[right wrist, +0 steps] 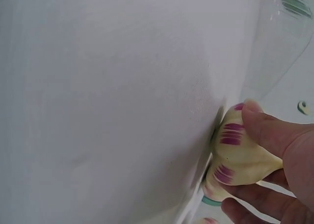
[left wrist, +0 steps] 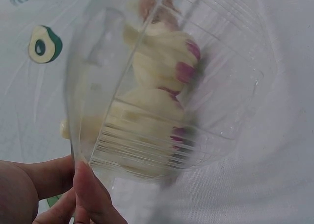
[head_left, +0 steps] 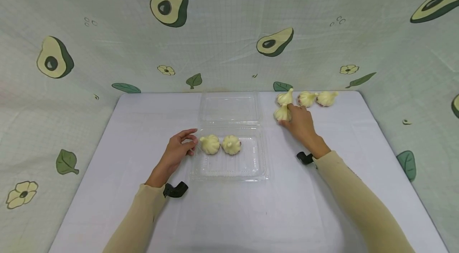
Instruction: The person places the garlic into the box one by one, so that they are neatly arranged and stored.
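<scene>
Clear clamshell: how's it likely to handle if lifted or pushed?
The clear clamshell is probably light and flexible, given its thin, see-through walls. Its lid lies open, so may flop during a lift. The two garlic bulbs inside leave its right side bare, so it could tip left.

Diffuse light brightens the head view, with glints on the clear rectangular plastic container [head_left: 249, 161] and faint shadows across the white cloth tabletop [head_left: 251, 213]. Blur softens the cream-and-purple garlic bulbs [left wrist: 164, 62] in the left wrist view; the right one is greyer.
</scene>
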Demonstrator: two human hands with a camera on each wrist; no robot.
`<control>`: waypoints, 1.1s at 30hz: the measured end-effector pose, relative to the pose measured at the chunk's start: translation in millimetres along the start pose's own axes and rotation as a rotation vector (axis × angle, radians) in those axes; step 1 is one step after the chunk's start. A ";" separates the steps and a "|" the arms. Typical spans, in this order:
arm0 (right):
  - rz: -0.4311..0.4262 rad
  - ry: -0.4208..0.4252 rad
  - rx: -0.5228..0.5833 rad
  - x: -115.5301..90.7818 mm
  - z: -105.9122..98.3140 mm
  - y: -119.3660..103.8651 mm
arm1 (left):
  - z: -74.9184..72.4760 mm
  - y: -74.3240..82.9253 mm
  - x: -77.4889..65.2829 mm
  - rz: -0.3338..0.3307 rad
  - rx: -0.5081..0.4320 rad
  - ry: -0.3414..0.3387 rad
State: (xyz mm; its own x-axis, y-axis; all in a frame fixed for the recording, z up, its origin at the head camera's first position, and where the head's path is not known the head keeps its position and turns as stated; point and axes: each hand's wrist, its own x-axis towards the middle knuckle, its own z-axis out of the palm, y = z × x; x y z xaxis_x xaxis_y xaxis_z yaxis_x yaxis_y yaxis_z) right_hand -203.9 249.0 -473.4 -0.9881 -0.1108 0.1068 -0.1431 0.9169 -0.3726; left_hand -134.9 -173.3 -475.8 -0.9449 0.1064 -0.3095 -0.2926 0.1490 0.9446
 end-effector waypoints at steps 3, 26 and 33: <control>0.000 0.002 0.004 -0.4 0.3 -0.4 | -0.2 0.7 -0.5 0.001 0.002 -0.001; -0.046 0.089 0.013 -27.3 -19.2 -12.0 | 0.1 -3.1 0.4 0.003 0.012 0.003; -0.113 0.114 0.060 -47.2 -31.5 -31.7 | -0.3 -1.4 -0.1 0.002 0.008 0.005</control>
State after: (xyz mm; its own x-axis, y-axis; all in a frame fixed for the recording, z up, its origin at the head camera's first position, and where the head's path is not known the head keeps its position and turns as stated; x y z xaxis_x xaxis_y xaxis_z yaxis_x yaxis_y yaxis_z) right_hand -150.9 237.3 -437.6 -0.9533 -0.1643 0.2534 -0.2591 0.8760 -0.4067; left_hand -134.4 -173.8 -477.0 -0.9463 0.1020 -0.3068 -0.2893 0.1562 0.9444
